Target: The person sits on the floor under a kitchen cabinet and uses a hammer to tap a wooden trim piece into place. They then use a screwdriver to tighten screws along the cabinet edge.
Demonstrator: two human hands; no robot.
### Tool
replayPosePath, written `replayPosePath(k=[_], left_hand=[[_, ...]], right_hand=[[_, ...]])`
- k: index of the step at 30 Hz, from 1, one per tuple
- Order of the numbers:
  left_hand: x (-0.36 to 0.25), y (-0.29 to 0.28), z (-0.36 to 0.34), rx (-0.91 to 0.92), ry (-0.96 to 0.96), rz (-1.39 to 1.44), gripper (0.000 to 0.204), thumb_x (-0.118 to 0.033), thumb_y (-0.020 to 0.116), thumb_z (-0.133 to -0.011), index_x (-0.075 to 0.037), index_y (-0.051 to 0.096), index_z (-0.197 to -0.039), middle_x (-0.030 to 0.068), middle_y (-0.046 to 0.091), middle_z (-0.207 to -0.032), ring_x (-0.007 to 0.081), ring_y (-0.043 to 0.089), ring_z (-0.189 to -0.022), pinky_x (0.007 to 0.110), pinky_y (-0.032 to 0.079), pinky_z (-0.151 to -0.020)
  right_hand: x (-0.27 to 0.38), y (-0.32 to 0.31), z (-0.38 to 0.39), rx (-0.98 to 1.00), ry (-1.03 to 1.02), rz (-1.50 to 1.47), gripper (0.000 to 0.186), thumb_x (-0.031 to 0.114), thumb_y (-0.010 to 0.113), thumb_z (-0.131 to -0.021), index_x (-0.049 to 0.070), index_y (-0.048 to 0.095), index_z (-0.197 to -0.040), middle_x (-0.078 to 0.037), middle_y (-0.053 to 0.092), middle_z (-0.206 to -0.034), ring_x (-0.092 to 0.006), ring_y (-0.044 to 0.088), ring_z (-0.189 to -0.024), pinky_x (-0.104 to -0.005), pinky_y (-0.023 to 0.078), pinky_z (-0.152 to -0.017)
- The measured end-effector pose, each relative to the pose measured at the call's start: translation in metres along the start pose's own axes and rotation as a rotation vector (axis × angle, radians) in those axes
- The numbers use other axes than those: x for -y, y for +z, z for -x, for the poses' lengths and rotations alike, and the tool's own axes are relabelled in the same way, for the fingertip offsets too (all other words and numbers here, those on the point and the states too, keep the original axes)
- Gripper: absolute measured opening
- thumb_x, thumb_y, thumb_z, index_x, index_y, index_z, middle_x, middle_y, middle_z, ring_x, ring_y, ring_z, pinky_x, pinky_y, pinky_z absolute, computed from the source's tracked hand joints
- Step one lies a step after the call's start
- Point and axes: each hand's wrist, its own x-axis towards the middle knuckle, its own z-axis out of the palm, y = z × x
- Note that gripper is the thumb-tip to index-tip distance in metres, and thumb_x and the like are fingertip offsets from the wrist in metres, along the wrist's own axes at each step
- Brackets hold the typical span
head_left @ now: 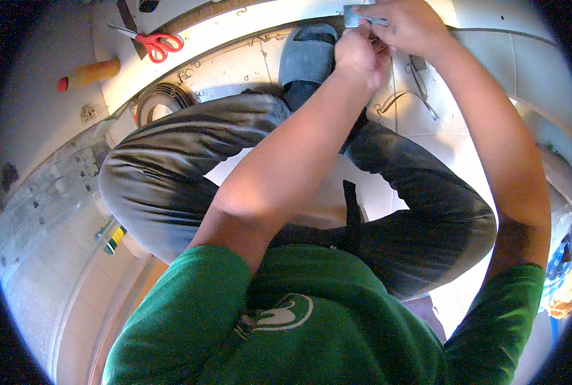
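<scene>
I squat on a pale tiled floor in a green shirt and dark trousers. Both hands meet at the top of the view. My left hand (361, 56) is closed with its fingers pinched under a small flat grey metal piece (356, 15). My right hand (411, 24) grips the same piece from above. Part of the piece is hidden by my fingers. A grey slipper (306, 54) on my foot lies just left of the hands. Thin bent wires (401, 99) lie on the floor below the right hand.
Red-handled scissors (154, 43) lie at the upper left on a light strip. A wooden-handled tool with a red tip (88, 73) rests farther left. A dark coil of band (164, 99) sits by my left knee. A yellow-green tool (114, 239) lies at the left.
</scene>
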Motion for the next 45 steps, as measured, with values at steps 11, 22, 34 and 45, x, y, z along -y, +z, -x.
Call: replayPosePath(k=[11, 22, 34, 45], left_hand=[[0.056, 0.045, -0.024, 0.125, -0.185, -0.097, 0.022, -0.022, 0.042, -0.109, -0.007, 0.053, -0.121, 0.0099, 0.061, -0.107, 0.0211, 0.064, -0.086, 0.034, 0.064, -0.075], [0.051, 0.046, -0.020, 0.068, -0.113, -0.107, 0.021, -0.023, 0.043, -0.109, -0.005, 0.055, -0.110, 0.0081, 0.063, -0.094, 0.0166, 0.064, -0.074, 0.028, 0.061, -0.058], [0.044, 0.048, -0.014, 0.056, -0.139, -0.112, 0.023, -0.023, 0.040, -0.110, -0.006, 0.055, -0.112, 0.0082, 0.063, -0.094, 0.0160, 0.064, -0.073, 0.027, 0.060, -0.057], [0.042, 0.042, -0.018, 0.069, -0.100, -0.125, 0.023, -0.024, 0.038, -0.111, -0.007, 0.053, -0.110, 0.0086, 0.062, -0.094, 0.0189, 0.063, -0.077, 0.032, 0.060, -0.063]], right_hand=[[-0.067, -0.008, 0.045, -0.077, 0.056, -0.020, 0.035, 0.023, 0.075, -0.082, 0.023, 0.076, -0.117, -0.010, 0.067, -0.093, -0.0295, 0.067, -0.081, -0.0408, 0.056, -0.074], [-0.066, -0.003, 0.037, -0.052, 0.041, -0.034, 0.030, 0.027, 0.074, -0.085, 0.024, 0.077, -0.114, -0.009, 0.067, -0.093, -0.0283, 0.067, -0.082, -0.0407, 0.055, -0.074], [-0.059, -0.006, 0.035, -0.044, 0.052, -0.016, 0.035, 0.025, 0.074, -0.081, 0.022, 0.077, -0.116, -0.008, 0.069, -0.098, -0.0286, 0.069, -0.086, -0.0414, 0.056, -0.079], [-0.052, -0.007, 0.032, 0.022, 0.145, -0.015, 0.037, 0.026, 0.072, -0.083, 0.027, 0.075, -0.120, -0.007, 0.069, -0.103, -0.0277, 0.069, -0.092, -0.0399, 0.057, -0.084]])
